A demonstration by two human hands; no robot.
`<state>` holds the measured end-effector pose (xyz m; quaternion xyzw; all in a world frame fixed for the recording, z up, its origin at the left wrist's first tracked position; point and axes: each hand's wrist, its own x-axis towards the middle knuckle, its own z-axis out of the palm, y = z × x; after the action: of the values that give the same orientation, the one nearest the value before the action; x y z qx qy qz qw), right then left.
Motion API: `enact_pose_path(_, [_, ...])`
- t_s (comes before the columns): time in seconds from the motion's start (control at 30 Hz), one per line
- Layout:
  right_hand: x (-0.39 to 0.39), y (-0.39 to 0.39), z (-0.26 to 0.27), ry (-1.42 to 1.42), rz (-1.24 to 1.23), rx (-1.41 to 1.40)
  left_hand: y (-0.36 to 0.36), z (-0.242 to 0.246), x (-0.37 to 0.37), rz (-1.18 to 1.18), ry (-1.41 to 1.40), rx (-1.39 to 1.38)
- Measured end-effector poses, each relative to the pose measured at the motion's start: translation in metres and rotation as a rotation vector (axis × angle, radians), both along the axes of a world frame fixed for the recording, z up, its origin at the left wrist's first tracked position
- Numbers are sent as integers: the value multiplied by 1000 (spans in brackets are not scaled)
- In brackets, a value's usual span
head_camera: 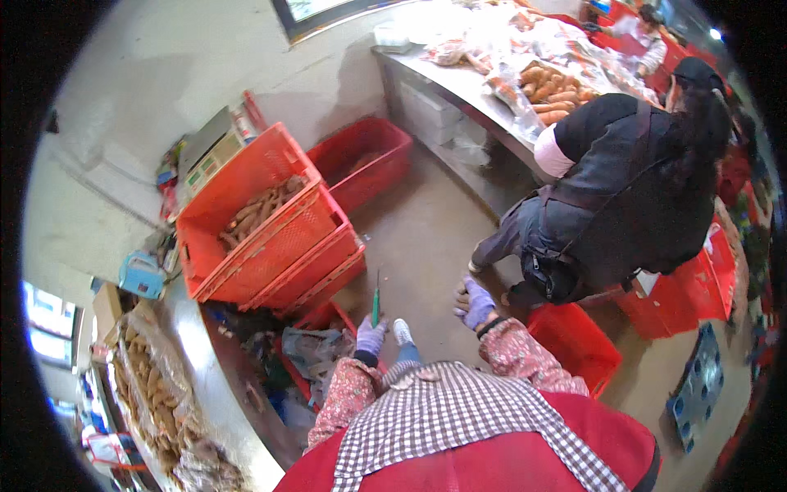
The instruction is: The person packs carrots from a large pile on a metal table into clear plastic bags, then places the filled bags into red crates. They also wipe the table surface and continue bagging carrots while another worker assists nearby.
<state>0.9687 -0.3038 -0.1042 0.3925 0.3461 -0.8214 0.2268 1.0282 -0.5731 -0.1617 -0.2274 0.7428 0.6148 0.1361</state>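
Observation:
My left hand, in a purple glove, grips a green-handled knife with a thin dark blade pointing away from me. To its left stands a stack of red plastic crates. The top crate holds long brownish roots, apparently sweet potatoes. My right hand, gloved in purple too, hangs over the floor with its fingers curled in; I see nothing in it. A red plastic tub lies just right of my right forearm.
A person in dark clothes bends beside a metal table bearing orange-brown roots and plastic bags. Someone else is behind it. Bagged roots lie on the left counter. A red tub stands by the wall, a blue plastic tray at right.

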Motion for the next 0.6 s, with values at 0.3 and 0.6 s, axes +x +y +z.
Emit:
enact_pose_path(0.3, [-143,-108,-14,839,538,748,10,43,-176,-277,483,-265])
enact_pose_path(0.6, [-258,-55,-20,406,-54,431,68,68,-302,-646,549,-204])
